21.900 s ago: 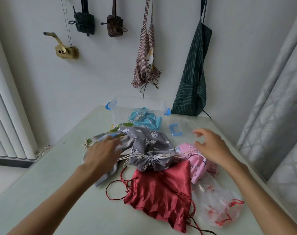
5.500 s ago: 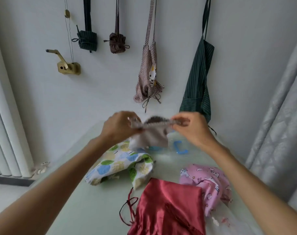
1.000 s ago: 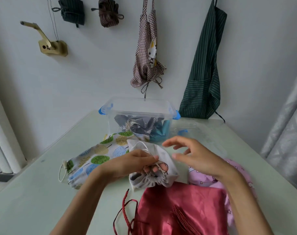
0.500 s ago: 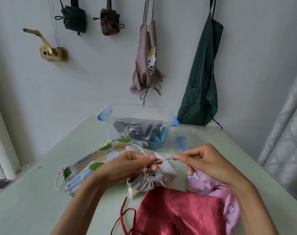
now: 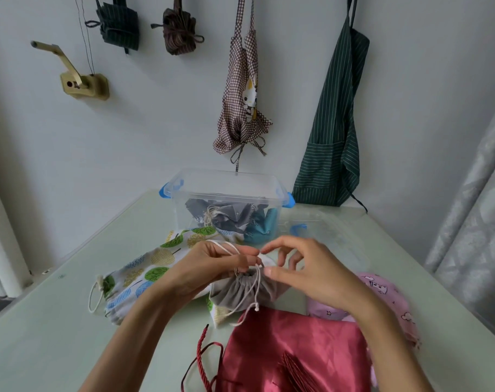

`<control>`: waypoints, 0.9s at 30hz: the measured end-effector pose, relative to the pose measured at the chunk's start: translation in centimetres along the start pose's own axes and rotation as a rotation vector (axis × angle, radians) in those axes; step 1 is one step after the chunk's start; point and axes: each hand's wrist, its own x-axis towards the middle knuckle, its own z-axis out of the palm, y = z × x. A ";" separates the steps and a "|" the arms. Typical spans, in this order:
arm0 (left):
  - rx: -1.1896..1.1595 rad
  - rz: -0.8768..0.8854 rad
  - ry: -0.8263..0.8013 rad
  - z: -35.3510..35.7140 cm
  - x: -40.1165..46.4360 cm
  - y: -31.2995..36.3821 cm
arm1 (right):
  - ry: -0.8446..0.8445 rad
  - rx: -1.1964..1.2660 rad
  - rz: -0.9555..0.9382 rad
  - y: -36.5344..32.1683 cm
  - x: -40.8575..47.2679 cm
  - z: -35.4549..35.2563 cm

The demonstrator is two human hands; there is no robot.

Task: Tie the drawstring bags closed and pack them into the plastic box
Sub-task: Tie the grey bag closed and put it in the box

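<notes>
A small grey drawstring bag [image 5: 242, 292] with a gathered mouth lies at the middle of the table. My left hand [image 5: 212, 268] grips its neck, a white cord looped over the fingers. Just to the right, my right hand [image 5: 305, 271] hovers at the bag's mouth with loosely bent fingers, its fingertips near the cord. The cord's knotted ends hang down over the bag. Behind stands the clear plastic box [image 5: 229, 179] with blue latches, holding a grey patterned bag and a teal bag. A tree-print bag [image 5: 144, 275], a red satin bag [image 5: 294, 355] and a pink bag [image 5: 387, 301] lie around.
The box's clear lid [image 5: 311, 230] with a blue latch lies right of the box. Aprons and bundled cloths hang on the wall behind. A curtain hangs at the right, a radiator at the left. The pale green table [image 5: 56, 321] shows bare surface at the left.
My right hand has let go of the cord it was pulling taut to the right and come back to the bag's mouth. The cord's ends now hang loose over the bag.
</notes>
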 end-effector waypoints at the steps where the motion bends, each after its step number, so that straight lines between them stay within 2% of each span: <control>1: 0.016 0.009 0.006 0.1 0.1 0.0 | -0.043 0.011 0.000 0.1 0.1 0.5; 3: 0.057 0.024 0.030 0.1 0.1 0.0 | -0.074 0.027 0.009 0.0 0.1 1.1; 8: 0.210 0.142 0.129 -0.3 0.0 0.3 | 0.032 0.172 0.001 0.5 0.4 0.9; 12: 0.369 0.267 0.191 0.2 -0.3 0.3 | -0.004 0.202 0.002 0.6 0.5 0.9; 14: 0.467 0.324 0.292 0.4 -0.2 0.0 | -0.034 0.230 0.007 0.6 0.5 0.9; 16: 0.461 0.357 0.377 0.3 -0.2 -0.1 | -0.063 0.277 0.011 0.6 0.5 0.8; 23: 0.517 0.380 0.336 0.3 0.0 -0.4 | -0.136 0.385 0.205 0.9 0.9 1.5; 27: 0.514 0.381 0.272 0.5 -0.1 -0.4 | -0.146 0.453 0.216 1.3 1.3 2.4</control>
